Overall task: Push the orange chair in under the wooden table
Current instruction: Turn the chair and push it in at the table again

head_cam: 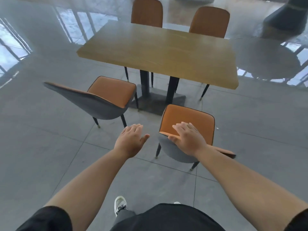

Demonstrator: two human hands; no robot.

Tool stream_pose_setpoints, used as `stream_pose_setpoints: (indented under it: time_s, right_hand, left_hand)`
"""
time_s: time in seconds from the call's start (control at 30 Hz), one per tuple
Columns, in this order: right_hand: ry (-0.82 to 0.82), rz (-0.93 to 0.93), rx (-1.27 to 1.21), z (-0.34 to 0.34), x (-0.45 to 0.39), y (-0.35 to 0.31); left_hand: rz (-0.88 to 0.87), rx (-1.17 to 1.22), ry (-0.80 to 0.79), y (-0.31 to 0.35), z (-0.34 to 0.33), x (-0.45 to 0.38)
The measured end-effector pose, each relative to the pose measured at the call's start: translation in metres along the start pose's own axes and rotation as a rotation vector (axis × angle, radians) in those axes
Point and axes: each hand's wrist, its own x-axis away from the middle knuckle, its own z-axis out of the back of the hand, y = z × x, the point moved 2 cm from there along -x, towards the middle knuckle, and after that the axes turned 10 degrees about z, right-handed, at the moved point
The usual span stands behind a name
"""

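The orange chair (188, 116) with a grey shell back stands on the floor in front of the wooden table (158, 50), its seat pulled out clear of the table's near edge. My right hand (188, 139) lies over the top of its backrest, fingers draped onto the orange front face and thumb along the rim. My left hand (131, 140) hovers open, fingers apart, just left of the chair, touching nothing.
A second orange chair (110, 90) stands pulled out at the near left, turned at an angle. Two more chairs (146, 12) (210, 22) sit at the far side. The table's dark pedestal base (158, 100) lies beneath. A dark column (286, 17) stands far right.
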Motion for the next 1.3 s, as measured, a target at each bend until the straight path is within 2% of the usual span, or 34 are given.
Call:
stream_pose_setpoints:
  time_s: [0.2, 0.47, 0.6, 0.77, 1.07, 1.3]
  right_hand:
    - [0.065, 0.086, 0.001, -0.030, -0.078, -0.098]
    - [0.131, 0.115, -0.052, -0.069, -0.186, -0.245]
    - [0.133, 0.126, -0.057, -0.075, -0.233, -0.287]
    - [0.125, 0.142, -0.051, -0.079, -0.284, -0.308]
    - [0.119, 0.115, -0.040, -0.088, -0.375, -0.304]
    - [-0.006, 0.058, -0.040, -0.107, -0.435, -0.293]
  left_hand:
    - [0.115, -0.062, 0.132, -0.121, 0.047, 0.017]
    - [0.158, -0.098, 0.189, -0.284, 0.121, 0.026]
    - [0.164, -0.081, 0.206, -0.338, 0.144, 0.020]
    - [0.166, -0.048, 0.217, -0.381, 0.155, -0.001]
    - [0.146, -0.027, 0.183, -0.432, 0.172, -0.080]
    - [0.131, -0.065, 0.129, -0.465, 0.181, -0.154]
